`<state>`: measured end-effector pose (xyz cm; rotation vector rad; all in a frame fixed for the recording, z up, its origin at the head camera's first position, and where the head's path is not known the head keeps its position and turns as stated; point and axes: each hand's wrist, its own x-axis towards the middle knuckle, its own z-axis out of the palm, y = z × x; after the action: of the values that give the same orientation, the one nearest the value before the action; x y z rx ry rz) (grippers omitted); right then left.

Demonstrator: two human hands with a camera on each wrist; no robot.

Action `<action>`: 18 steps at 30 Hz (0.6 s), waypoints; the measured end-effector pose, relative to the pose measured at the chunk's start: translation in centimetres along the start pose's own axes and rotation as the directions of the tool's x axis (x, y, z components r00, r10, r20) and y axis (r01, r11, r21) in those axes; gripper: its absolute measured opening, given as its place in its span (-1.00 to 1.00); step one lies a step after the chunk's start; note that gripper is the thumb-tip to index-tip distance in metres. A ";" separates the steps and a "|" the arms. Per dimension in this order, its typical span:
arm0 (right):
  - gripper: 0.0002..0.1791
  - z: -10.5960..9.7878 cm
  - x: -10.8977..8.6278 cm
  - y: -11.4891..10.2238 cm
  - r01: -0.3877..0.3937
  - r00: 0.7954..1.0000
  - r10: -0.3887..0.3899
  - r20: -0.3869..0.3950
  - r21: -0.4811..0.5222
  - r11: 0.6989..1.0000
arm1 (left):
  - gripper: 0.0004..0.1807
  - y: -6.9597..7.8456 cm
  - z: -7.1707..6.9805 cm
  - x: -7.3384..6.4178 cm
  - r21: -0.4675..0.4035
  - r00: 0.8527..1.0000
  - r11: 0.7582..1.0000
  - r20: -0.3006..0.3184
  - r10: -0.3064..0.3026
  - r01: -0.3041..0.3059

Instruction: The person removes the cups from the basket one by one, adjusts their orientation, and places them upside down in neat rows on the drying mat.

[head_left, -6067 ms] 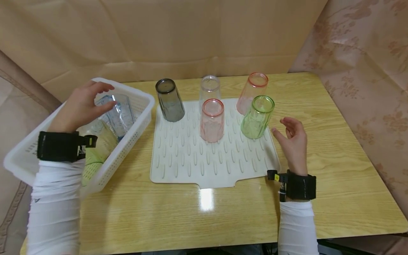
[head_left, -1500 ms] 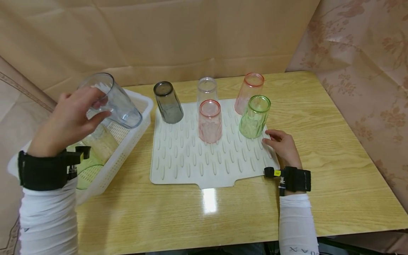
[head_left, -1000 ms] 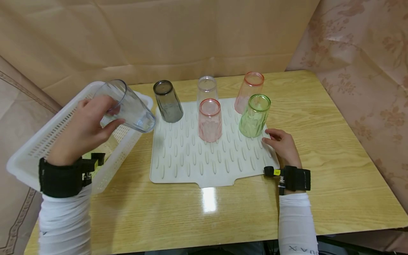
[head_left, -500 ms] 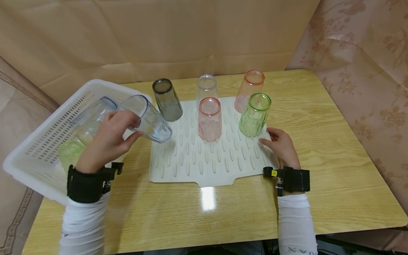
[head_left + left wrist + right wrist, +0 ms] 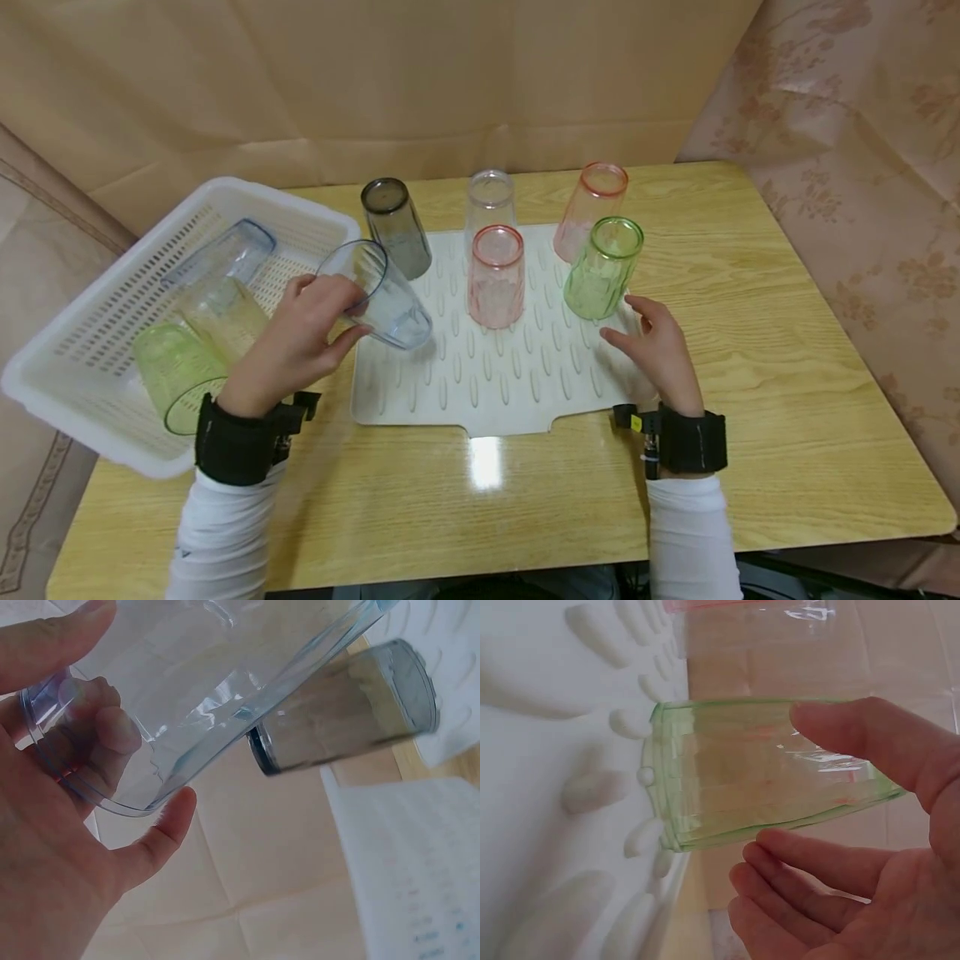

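My left hand grips a clear bluish drinking glass by one end. The glass is tilted above the left part of the white ribbed drying mat. In the left wrist view, the thumb and fingers go round the end of the glass, and some fingers show through it. My right hand is at the mat's right edge beside an upside-down green glass. Its thumb and fingers are spread apart. In the right wrist view, the thumb overlaps the green glass; whether it touches cannot be told.
Also on the mat stand a smoky grey glass, a clear glass and two pink glasses, one in front and one behind. Left, a white perforated basket holds a bluish glass, a yellowish glass and a green glass.
My left hand has lifted the bluish glass from the basket and carried it right, over the mat. My right hand was at the mat's edge; its thumb and fingers have spread since.
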<state>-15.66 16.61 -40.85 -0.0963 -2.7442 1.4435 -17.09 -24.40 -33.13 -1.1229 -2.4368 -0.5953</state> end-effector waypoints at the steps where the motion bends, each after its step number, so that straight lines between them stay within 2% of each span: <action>1: -0.29 0.0 -0.2 -0.1 -0.004 1.000 0.004 -0.010 0.004 1.000 | -0.66 0.2 0.1 0.1 0.000 1.000 1.000 0.002 -0.001 0.001; 7: -0.27 0.0 -0.9 -0.9 -0.002 1.000 0.003 -0.026 0.035 0.999 | -0.67 1.1 1.0 0.2 0.002 1.000 1.000 0.009 0.012 -0.012; 11: -0.27 0.2 -1.5 -1.3 0.001 1.000 0.000 -0.010 0.053 0.999 | -0.66 1.5 1.5 0.3 0.003 1.000 1.000 0.022 0.020 -0.020; 18: -0.28 0.9 -2.0 -2.1 0.026 0.999 -0.028 0.041 0.047 0.999 | -0.71 2.5 2.4 0.6 -0.002 0.997 0.998 0.030 0.068 -0.068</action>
<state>-13.76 14.54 -39.70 -0.0286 -2.7312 1.5183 -15.91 -21.28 -34.31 -1.2190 -2.4128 -0.5619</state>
